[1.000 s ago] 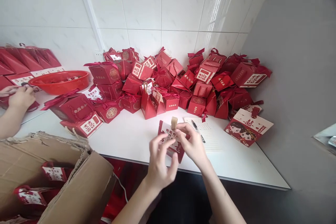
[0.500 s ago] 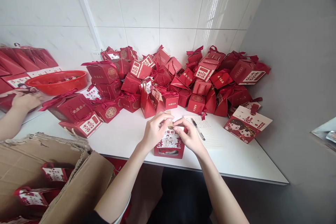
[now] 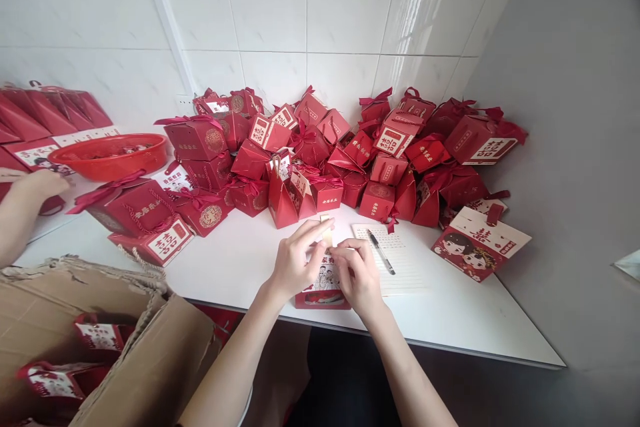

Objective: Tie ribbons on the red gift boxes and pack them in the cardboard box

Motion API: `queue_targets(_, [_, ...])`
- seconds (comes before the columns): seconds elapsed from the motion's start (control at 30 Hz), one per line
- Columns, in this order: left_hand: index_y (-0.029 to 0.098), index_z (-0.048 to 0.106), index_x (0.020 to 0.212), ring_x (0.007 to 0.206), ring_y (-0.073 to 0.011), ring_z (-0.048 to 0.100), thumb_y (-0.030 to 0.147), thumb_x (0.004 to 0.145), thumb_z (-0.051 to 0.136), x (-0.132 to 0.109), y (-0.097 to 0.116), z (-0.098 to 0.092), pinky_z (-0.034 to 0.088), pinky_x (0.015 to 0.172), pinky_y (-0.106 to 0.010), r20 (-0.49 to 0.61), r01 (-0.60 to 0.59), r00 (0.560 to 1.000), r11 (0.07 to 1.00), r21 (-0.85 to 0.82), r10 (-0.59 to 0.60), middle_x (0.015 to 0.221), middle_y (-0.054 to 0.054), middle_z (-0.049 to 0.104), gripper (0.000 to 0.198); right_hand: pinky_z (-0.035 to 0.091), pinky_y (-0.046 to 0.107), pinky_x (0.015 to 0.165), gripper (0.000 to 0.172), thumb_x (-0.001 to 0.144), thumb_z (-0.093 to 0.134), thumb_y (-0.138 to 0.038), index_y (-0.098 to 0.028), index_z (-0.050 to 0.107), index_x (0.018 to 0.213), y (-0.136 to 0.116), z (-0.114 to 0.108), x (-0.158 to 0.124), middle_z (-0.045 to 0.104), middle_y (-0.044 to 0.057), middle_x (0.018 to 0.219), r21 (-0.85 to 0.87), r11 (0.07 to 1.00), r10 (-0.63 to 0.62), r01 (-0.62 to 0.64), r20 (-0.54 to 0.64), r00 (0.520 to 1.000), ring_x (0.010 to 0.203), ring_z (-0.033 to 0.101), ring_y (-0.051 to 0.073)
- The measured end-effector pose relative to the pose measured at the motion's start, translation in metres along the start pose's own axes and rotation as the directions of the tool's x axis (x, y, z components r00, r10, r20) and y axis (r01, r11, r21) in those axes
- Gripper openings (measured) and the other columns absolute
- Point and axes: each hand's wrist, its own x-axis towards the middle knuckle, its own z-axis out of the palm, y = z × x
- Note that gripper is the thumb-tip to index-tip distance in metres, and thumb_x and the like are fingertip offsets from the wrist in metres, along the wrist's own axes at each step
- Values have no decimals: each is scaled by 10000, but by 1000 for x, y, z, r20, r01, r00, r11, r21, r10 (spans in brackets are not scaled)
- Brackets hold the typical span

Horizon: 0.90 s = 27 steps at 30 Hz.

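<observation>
A small red and white candy box (image 3: 323, 299) with a printed couple stands upright at the table's front edge. My left hand (image 3: 299, 260) is closed at its top, thumb and fingers pinching a pale strip (image 3: 327, 235) that sticks up from the box. On the other side my right hand (image 3: 359, 273) has its fingers bent in, with thumb and forefinger pinched at the strip's lower end. Both hands partly cover the box's front. Whether the strip belongs to the box I cannot tell.
A notebook (image 3: 405, 273) with a pen (image 3: 381, 252) lies to the right. Red gift boxes (image 3: 327, 193) are heaped along the wall. At left are a red basin (image 3: 107, 159), an open cardboard carton (image 3: 150, 353) with more boxes, and another person's hand (image 3: 43, 187).
My right hand has turned inward and its fingers have curled more, covering more of the box front. The pale strip shows more clearly above it. The other person's hand has shifted left.
</observation>
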Motion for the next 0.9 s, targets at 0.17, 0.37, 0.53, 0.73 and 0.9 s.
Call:
queue_targets(0.17, [191, 522, 1211, 846, -134, 620, 167, 859, 411, 0, 0, 0, 509, 680, -219, 0, 7, 1000, 1000, -10, -7, 1064, -66, 610, 371, 475, 314, 655, 213, 857, 454, -44, -204, 533, 974, -1, -2, 2, 476, 61, 878, -1, 1000, -15, 15, 4, 1000, 807, 516, 166])
queue_targets(0.37, [205, 527, 1215, 898, -152, 613, 172, 848, 408, 1, 1, -1, 517, 685, -222, 24, 32, 999, 999, -37, -31, 1071, -67, 610, 387, 452, 303, 639, 131, 838, 496, -93, -196, 512, 917, -4, -5, 3, 513, 44, 850, 93, 992, 86, -85, -4, 996, 775, 527, 164])
queue_targets(0.53, [198, 473, 1271, 913, -182, 605, 129, 756, 383, -2, -1, -4, 531, 695, -276, 49, -37, 998, 995, -91, 41, 1108, -83, 584, 527, 416, 283, 555, 152, 860, 507, -182, -203, 551, 1004, -7, -10, 7, 517, 22, 783, 57, 978, 200, -203, 57, 978, 652, 502, 146])
queue_targets(0.73, [218, 435, 1297, 922, -187, 603, 113, 706, 442, -2, -2, -3, 535, 702, -266, 52, -60, 997, 998, -20, 61, 1101, -80, 581, 600, 392, 281, 532, 116, 884, 464, -195, -196, 577, 911, -10, -12, 10, 484, 22, 737, 34, 979, 199, -203, 100, 975, 627, 465, 147])
queue_targets(0.9, [200, 431, 1300, 925, -177, 604, 116, 729, 462, -2, -2, -2, 538, 703, -255, 52, -68, 996, 998, 14, 68, 1108, -80, 572, 578, 391, 278, 546, 116, 885, 465, -180, -183, 577, 915, -9, -12, 9, 456, 19, 736, 48, 977, 202, -208, 111, 973, 640, 452, 146])
